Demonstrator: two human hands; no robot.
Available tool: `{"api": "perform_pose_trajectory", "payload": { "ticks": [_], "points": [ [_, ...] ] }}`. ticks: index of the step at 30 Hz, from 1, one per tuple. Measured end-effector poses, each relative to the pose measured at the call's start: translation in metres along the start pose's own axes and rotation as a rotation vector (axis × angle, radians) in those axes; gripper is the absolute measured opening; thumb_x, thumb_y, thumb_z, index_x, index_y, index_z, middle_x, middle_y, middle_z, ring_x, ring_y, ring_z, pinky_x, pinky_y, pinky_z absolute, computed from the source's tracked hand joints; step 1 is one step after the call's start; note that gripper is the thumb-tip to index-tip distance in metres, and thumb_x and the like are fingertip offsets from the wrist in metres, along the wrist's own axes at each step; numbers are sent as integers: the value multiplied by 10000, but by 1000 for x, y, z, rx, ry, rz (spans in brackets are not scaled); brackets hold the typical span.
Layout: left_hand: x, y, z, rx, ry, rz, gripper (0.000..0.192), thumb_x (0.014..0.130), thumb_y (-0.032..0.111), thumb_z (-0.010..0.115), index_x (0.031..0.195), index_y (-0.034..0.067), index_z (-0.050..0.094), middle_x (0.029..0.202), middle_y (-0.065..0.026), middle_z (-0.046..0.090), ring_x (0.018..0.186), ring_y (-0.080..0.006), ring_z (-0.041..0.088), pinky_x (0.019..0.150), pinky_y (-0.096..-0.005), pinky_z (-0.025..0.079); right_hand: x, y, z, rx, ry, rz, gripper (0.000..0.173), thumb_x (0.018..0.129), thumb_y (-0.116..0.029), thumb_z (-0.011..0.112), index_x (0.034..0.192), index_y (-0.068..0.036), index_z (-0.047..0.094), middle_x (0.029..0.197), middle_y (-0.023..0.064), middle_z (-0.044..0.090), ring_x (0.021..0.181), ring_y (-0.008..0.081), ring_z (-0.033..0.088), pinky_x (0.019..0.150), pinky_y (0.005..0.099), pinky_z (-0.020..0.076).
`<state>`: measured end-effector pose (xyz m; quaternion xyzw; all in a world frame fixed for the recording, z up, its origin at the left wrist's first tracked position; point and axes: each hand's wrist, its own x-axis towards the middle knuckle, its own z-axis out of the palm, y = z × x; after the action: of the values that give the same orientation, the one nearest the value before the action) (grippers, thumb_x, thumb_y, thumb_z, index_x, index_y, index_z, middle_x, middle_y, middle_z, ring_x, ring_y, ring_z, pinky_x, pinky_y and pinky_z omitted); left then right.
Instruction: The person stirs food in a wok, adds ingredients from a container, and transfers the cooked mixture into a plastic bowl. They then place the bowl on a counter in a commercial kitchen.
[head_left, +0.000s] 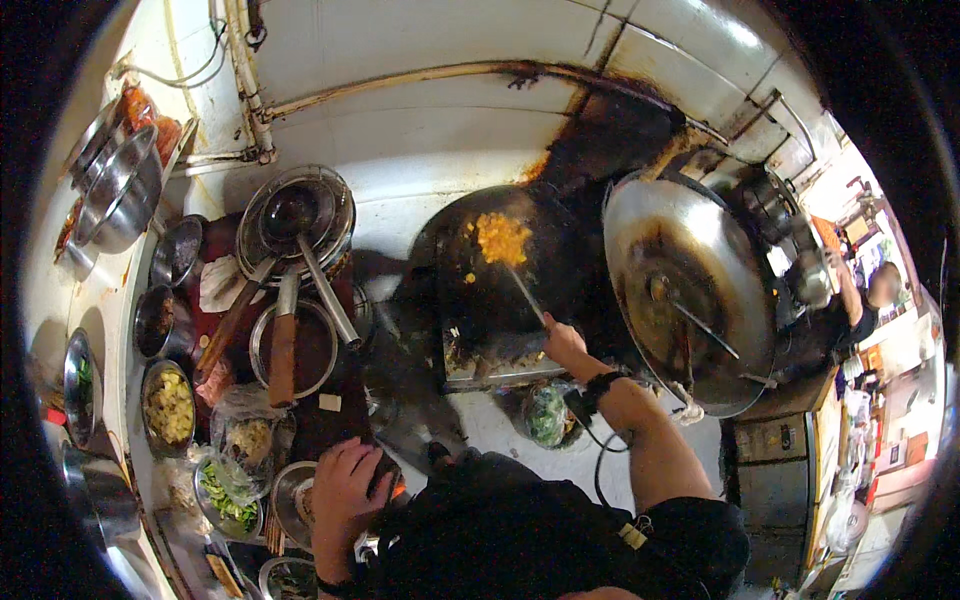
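My right hand (565, 345) grips the thin metal handle of a cooking utensil (529, 296), probably a ladle. The utensil's head is hidden in a clump of orange-yellow food (504, 238) in the dark wok (480, 300). A few small bits of food lie apart from the clump. My left hand (349, 484) hangs at the left of my body by the counter's edge, fingers loosely bent and slightly spread. Nothing shows in its grasp. Close beside it is a metal bowl (289, 499), partly covered by the hand.
A large steel wok (630, 247) with a ladle (705, 330) stands right. Strainers and ladles rest on pots (259, 360) at left. Nearby are bowls of yellow chunks (169, 409) and cut greens (225, 499). Bagged greens (550, 416) sit below the stove. Another person (859, 300) is far right.
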<state>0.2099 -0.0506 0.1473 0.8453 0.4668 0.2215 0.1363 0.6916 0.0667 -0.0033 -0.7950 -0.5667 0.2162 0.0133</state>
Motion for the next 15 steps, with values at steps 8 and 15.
{"api": "perform_pose_trajectory", "payload": {
  "ticks": [8, 15],
  "points": [
    [43, 40, -30, 57, -46, 250, 375, 742, 179, 764, 1078, 37, 676, 1096, -104, 643, 1147, -308, 568, 1024, -481, 420, -27, 18, 41, 1246, -205, 16, 181, 915, -100, 572, 1092, -68, 586, 707, 26, 574, 454, 86, 463, 397, 257, 398],
    [22, 31, -24, 94, -54, 147, 382, 742, 186, 759, 1084, 39, 674, 1103, -103, 643, 1150, -311, 564, 1043, -491, 404, -145, 7, 25, 2347, -514, -88, 231, 904, -149, 601, 1117, -144, 513, 718, -42, 519, 479, 29, 403, 374, 177, 304]
  ]
}}
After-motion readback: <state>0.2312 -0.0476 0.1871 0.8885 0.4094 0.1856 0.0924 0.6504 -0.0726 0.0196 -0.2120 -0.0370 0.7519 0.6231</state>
